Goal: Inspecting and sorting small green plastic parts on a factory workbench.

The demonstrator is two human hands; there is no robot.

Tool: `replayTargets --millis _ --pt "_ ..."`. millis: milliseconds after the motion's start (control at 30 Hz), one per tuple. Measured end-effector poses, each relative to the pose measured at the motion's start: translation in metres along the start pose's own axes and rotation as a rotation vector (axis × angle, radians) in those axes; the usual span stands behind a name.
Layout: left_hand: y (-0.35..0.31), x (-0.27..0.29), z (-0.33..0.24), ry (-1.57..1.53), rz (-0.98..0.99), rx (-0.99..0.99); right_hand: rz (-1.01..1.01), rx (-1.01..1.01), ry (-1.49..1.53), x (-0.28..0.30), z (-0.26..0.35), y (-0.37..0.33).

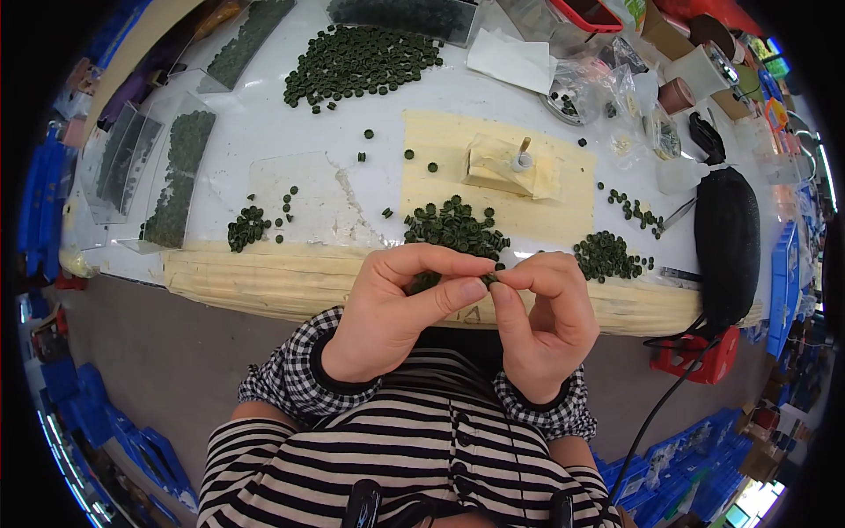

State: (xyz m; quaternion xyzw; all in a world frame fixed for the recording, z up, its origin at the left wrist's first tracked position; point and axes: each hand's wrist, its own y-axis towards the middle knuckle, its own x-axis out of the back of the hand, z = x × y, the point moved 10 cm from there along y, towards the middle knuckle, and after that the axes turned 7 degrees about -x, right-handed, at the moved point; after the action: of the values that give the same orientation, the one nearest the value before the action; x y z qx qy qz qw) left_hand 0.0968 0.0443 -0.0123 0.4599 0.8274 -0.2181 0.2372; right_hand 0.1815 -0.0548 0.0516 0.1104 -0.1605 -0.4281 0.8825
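Observation:
My left hand (pixel 400 304) and my right hand (pixel 547 315) meet fingertip to fingertip just above the table's padded front edge. Both are closed in a pinch on one small dark green ridged round piece (pixel 489 279), mostly covered by the fingers. Right behind the hands lies a heap of the same green pieces (pixel 451 225), part of it hidden by my left hand. A second heap (pixel 607 255) sits to the right of my right hand, and a smaller cluster (pixel 249 227) lies off to the left.
A large spread of green pieces (pixel 356 66) lies at the back. Clear trays of them (pixel 179 176) stand at left. A taped block (pixel 502 165) with an upright pin is on the yellow sheet (pixel 431 132). Tweezers (pixel 678 214) and a black padded bundle (pixel 727 238) are at right.

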Motion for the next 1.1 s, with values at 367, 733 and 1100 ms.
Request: replayTargets --millis 367,733,1100 --pt "0.002 0.001 -0.023 0.299 0.056 -0.375 0.007 -0.076 0.058 -0.001 -0.007 -0.001" --pt "0.001 0.004 -0.028 0.400 0.013 -0.349 0.035 -0.159 0.115 -0.004 -0.013 -0.006" --pt "0.006 0.001 -0.033 0.518 0.034 -0.314 0.045 -0.010 -0.093 -0.004 0.001 -0.002"
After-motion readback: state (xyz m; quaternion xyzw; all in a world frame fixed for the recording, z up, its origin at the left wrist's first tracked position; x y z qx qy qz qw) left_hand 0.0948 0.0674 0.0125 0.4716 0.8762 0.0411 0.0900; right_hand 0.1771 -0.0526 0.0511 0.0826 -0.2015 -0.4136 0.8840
